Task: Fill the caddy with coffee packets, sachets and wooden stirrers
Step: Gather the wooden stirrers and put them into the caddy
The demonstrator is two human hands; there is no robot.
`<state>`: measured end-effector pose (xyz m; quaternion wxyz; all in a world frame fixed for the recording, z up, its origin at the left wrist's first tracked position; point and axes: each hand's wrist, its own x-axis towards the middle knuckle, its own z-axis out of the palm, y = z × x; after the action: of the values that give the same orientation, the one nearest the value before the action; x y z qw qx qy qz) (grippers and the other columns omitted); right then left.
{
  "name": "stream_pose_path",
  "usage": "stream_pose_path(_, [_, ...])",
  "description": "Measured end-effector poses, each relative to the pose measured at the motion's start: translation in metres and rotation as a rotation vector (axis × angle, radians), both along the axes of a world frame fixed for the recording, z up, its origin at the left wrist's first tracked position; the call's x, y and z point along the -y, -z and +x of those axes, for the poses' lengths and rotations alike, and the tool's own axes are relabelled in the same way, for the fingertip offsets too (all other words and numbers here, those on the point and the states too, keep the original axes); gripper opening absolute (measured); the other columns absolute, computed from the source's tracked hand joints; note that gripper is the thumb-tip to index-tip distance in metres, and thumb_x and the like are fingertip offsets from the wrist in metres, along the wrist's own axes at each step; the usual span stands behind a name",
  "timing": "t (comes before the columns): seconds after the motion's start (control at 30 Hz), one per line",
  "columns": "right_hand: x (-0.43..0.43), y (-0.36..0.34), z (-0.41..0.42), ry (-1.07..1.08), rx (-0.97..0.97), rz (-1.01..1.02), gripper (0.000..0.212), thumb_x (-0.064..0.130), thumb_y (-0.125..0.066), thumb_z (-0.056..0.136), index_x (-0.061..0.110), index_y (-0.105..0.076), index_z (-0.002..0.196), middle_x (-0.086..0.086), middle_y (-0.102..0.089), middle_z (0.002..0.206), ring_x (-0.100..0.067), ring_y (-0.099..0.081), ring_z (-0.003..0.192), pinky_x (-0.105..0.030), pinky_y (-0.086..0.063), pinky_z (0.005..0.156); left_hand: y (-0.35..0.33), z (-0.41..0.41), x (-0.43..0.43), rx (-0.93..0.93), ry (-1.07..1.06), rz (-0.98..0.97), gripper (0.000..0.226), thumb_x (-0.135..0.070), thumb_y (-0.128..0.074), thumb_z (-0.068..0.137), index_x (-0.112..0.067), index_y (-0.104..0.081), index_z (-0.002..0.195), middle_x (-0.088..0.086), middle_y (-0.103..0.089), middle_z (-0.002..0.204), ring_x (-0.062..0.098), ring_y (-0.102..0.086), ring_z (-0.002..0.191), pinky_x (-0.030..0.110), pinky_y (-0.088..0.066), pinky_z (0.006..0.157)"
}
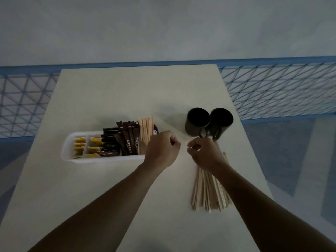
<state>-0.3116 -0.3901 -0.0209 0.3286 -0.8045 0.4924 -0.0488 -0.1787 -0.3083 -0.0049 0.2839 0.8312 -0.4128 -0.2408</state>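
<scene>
mugs [209, 124]: 2 | caddy [72, 157]: 1 | left hand [161, 148]: clenched | right hand [205, 153]: clenched, contents unclear

A pale desk [101, 91] carried a white caddy [107, 159] at its left, two dark mugs [209, 122] touching each other at the far right, and a loose bundle of wooden stirrers [209, 193] lying flat at the near right.

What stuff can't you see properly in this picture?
Head view only:
- White caddy's right end: hidden behind the left hand.
- Top of the loose stirrers: under the right hand.
- Mug insides: too dark.
- Whether either fist holds anything: fingers curled over.
</scene>
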Motion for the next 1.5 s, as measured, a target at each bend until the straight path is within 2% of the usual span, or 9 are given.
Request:
stream_pose_path(0.27, [0.013, 0.012, -0.077, 0.160, -0.090, -0.039, 0.008, 0.025, -0.064, 0.089, 0.026, -0.071, 0.086, 0.003, -0.072, 0.089, -0.018, -0.067, 0.081, -0.040, -0.059, 0.073, 0.031, -0.054, 0.007, -0.093, 0.105, 0.324, 0.039, -0.039, -0.068, 0.087, -0.010, -0.063, 0.113, 0.005, -0.066, 0.108, 0.026, -0.063, 0.102, 0.030, -0.047, 0.079])
stream_pose_path(0.33, [0.016, 0.016, -0.088, 0.206, -0.135, -0.064, 0.012, 0.035, -0.066, 0.088, 0.026, -0.070, 0.096, 0.002, -0.071, 0.097, -0.018, -0.065, 0.082, -0.040, -0.059, 0.073, 0.035, -0.066, 0.010, -0.091, 0.127, 0.383, 0.046, -0.045, -0.068, 0.085, -0.008, -0.061, 0.113, 0.010, -0.067, 0.111, 0.030, -0.064, 0.103, 0.033, -0.048, 0.079])
stream_pose_path(0.47, [0.023, 0.019, -0.104, 0.239, -0.251, 0.053, 0.048, 0.047, -0.069, 0.087, 0.015, -0.062, 0.122, -0.006, -0.067, 0.113, -0.022, -0.062, 0.091, -0.038, -0.056, 0.077, 0.044, -0.091, 0.016, -0.093, 0.104, 0.454, 0.072, -0.060, -0.073, 0.076, -0.007, -0.056, 0.121, 0.011, -0.065, 0.118, 0.031, -0.063, 0.108, 0.034, -0.052, 0.084])
stream_pose_path(0.6, [0.024, 0.021, -0.108, 0.212, -0.271, 0.188, 0.043, 0.046, -0.068, 0.089, 0.012, -0.062, 0.114, -0.002, -0.058, 0.089, -0.018, -0.058, 0.077, -0.037, -0.056, 0.071, 0.048, -0.110, 0.020, -0.095, 0.011, 0.439, 0.091, -0.064, -0.077, 0.068, -0.009, -0.044, 0.132, 0.010, -0.054, 0.129, 0.029, -0.055, 0.118, 0.035, -0.047, 0.086])
stream_pose_path(0.7, [0.025, 0.023, -0.105, 0.189, -0.240, 0.220, 0.035, 0.040, -0.071, 0.088, 0.012, -0.061, 0.108, 0.003, -0.052, 0.079, -0.011, -0.053, 0.067, -0.026, -0.048, 0.059, 0.051, -0.118, 0.021, -0.096, -0.022, 0.404, 0.096, -0.066, -0.079, 0.062, -0.011, -0.043, 0.132, 0.008, -0.055, 0.127, 0.027, -0.057, 0.115, 0.035, -0.048, 0.084])
stream_pose_path(0.87, [0.024, 0.033, -0.098, 0.181, -0.250, 0.247, 0.025, 0.033, -0.073, 0.085, 0.009, -0.067, 0.089, -0.003, -0.066, 0.077, -0.016, -0.064, 0.066, -0.025, -0.048, 0.049, 0.051, -0.119, 0.022, -0.097, -0.018, 0.384, 0.081, -0.054, -0.085, 0.062, -0.013, -0.051, 0.123, 0.005, -0.063, 0.117, 0.026, -0.063, 0.105, 0.034, -0.051, 0.077])
stream_pose_path(1.07, [0.024, 0.037, -0.093, 0.191, -0.231, 0.248, 0.018, 0.022, -0.068, 0.087, 0.010, -0.063, 0.075, -0.003, -0.061, 0.068, -0.013, -0.055, 0.055, -0.020, -0.039, 0.043, 0.049, -0.112, 0.020, -0.112, 0.048, 0.338, 0.035, -0.034, -0.079, 0.079, -0.014, -0.065, 0.104, -0.005, -0.064, 0.090, 0.015, -0.061, 0.079, 0.023, -0.043, 0.064])
stream_pose_path(1.33, [0.025, 0.032, -0.094, 0.248, -0.170, 0.291, 0.014, 0.007, -0.059, 0.087, 0.008, -0.070, 0.079, -0.004, -0.065, 0.075, -0.015, -0.063, 0.065, -0.020, -0.045, 0.048, 0.053, -0.102, 0.020, -0.102, 0.007, 0.343, 0.017, -0.020, -0.076, 0.080, -0.012, -0.072, 0.094, 0.005, -0.072, 0.093, 0.025, -0.069, 0.088, 0.032, -0.056, 0.073])
stream_pose_path(1.5, [0.023, 0.026, -0.094, 0.278, -0.106, 0.297, 0.022, 0.004, -0.051, 0.089, 0.009, -0.073, 0.087, -0.005, -0.065, 0.081, -0.018, -0.063, 0.072, -0.023, -0.046, 0.055, 0.052, -0.095, 0.016, -0.136, 0.009, 0.308, 0.006, -0.017, -0.067, 0.087, -0.015, -0.072, 0.086, 0.002, -0.068, 0.081, 0.021, -0.067, 0.081, 0.027, -0.048, 0.065])
